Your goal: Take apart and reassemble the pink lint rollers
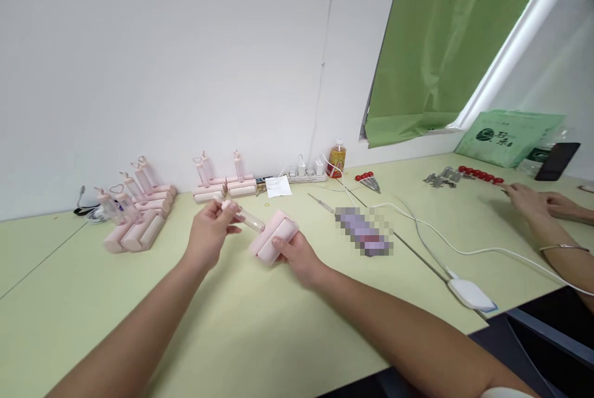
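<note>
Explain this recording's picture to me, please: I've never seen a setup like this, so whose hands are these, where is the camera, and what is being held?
There is no machine here. A person works with bare hands, and one head-worn camera looks forward and down, giving this single view. The left hand has a clear tube in its grip; the right hand holds a pink case. Whether tube and case touch is unclear. On the pale green table, more pink cases sit toward the wall, with clear tubes standing among them. Farther right are a bottle, a pixelated purple item and metal pieces. The hands at far right belong to someone else.
</note>
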Tool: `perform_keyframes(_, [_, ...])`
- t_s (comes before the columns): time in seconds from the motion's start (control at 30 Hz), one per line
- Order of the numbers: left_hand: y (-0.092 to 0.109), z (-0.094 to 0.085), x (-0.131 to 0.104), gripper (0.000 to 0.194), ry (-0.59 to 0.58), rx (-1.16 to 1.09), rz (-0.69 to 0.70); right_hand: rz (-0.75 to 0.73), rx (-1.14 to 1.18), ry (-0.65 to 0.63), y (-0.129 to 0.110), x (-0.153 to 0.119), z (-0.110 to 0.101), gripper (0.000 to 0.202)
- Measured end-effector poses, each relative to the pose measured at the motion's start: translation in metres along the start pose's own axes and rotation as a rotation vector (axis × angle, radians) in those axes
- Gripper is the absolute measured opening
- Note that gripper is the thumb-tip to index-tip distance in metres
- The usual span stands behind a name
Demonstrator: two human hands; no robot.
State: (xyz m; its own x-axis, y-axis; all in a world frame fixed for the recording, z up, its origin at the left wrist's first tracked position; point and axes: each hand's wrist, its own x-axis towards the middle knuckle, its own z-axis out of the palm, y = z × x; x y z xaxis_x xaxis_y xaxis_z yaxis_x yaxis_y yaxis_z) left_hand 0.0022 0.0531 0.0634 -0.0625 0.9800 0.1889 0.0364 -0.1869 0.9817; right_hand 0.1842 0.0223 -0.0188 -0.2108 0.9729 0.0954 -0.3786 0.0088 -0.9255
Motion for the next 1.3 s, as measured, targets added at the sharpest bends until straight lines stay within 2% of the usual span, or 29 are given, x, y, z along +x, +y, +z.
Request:
perform_keyframes(0.1, [-0.029,0.001,-0.032,0.042,-0.072,0.005,-0.04,0.003,0.019,-0.093,0.001,-0.004,0.004,0.047])
perform_keyframes(0.2, [-0.054,0.01,-0.048,0.039,-0.253,-0.045,-0.065,0.029,0.029,-0.096,0.004,-0.006,0.005,0.043])
perform_keyframes(0.33, [-0.069,0.018,-0.05,0.04,-0.257,-0.071,-0.074,0.028,-0.001,-0.078,0.005,-0.006,0.002,0.04])
perform_keyframes(0.53, [-0.084,0.013,-0.042,0.043,-0.241,-0.009,-0.053,0.048,-0.006,-0.022,0.004,-0.004,0.0,0.049])
perform_keyframes(0.83, [-0.085,0.012,-0.037,0.047,-0.263,0.066,-0.049,0.034,-0.055,0.014,0.002,-0.004,-0.002,0.054])
perform_keyframes(1.0, [-0.083,0.012,-0.039,0.045,-0.318,0.046,-0.072,0.008,-0.095,0.006,0.0,-0.004,-0.003,0.053])
perform_keyframes(1.3, [-0.086,0.01,-0.036,0.042,-0.318,0.073,-0.061,-0.009,-0.106,0.003,0.001,-0.003,-0.003,0.05])
